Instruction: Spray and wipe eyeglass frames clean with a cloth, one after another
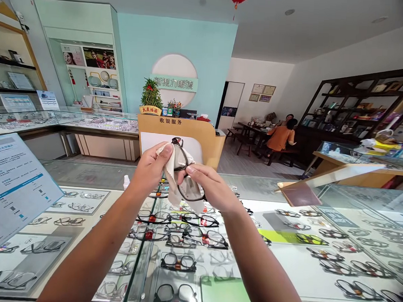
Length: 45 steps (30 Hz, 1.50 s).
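Glasses [186,159] slant steeply; long axis descends rightward.

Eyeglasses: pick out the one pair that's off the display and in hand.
The dark-framed pair held up between the left hand and right hand, with a pale cloth against it; the other pairs lie below, untouched.

Flat turquoise wall [135,60]: seen beyond the grip
Grey plank floor [233,163]: exposed right of the grip
Dark wooden open shelving [348,95]: placed farther right of it
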Motion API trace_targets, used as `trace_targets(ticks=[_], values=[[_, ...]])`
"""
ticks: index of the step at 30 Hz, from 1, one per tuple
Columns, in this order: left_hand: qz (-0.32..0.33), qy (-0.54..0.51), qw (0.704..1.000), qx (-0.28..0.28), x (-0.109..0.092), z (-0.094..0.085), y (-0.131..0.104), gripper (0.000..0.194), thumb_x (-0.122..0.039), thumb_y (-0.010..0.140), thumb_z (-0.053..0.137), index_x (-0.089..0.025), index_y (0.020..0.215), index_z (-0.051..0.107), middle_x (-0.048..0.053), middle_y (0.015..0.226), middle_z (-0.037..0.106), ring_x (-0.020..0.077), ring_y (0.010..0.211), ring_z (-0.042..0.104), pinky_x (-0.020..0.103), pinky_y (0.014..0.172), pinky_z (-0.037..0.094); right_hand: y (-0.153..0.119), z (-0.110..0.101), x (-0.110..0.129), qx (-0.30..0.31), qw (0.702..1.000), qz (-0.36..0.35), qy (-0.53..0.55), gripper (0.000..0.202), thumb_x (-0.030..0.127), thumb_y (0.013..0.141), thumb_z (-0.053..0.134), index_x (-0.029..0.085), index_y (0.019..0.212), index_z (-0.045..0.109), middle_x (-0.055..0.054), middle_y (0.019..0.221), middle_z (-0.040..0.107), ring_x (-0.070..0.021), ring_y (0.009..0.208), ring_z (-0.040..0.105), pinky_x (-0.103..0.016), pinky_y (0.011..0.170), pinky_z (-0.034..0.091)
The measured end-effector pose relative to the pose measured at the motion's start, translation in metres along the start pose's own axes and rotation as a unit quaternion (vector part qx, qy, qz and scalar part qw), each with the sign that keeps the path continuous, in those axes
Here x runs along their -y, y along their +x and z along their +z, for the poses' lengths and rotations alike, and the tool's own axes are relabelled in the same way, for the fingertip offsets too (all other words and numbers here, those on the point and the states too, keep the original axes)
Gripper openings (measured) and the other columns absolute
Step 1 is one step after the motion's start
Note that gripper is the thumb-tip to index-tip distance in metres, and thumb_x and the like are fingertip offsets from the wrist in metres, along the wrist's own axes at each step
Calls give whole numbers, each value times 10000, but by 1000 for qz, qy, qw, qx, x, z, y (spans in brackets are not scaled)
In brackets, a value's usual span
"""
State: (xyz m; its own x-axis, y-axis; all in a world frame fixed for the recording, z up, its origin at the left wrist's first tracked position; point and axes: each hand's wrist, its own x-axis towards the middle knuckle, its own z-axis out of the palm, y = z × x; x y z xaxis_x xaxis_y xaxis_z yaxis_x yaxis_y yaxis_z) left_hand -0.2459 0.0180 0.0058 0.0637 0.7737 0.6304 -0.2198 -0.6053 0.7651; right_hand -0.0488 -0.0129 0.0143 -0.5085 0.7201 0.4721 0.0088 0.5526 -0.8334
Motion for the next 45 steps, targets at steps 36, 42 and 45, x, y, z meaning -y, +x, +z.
trace_targets(ticks=[36,42,45], values=[[6,-22,999,38,-3,4,-4,492,-504,777,995,-207,1081,747,14,821,749,142,612,626,260,586,501,-3,1,3,22,999,6,44,497,619,1085,616,186,899,773,-32,877,682,-183,810,567,-316,778,432],[35,-22,994,-100,2,19,-7,492,-661,900,856,-204,839,684,-19,703,611,112,600,517,245,561,427,-1,9,3,50,998,-11,21,507,620,1116,572,196,937,785,-24,910,678,-173,818,551,-312,814,440],[-2,-52,995,-79,6,15,-2,540,-733,896,821,-209,852,700,-13,693,611,126,601,543,257,561,441,1,7,1,26,999,-1,18,510,621,1107,584,193,932,799,-23,892,683,-173,805,546,-311,800,432]])
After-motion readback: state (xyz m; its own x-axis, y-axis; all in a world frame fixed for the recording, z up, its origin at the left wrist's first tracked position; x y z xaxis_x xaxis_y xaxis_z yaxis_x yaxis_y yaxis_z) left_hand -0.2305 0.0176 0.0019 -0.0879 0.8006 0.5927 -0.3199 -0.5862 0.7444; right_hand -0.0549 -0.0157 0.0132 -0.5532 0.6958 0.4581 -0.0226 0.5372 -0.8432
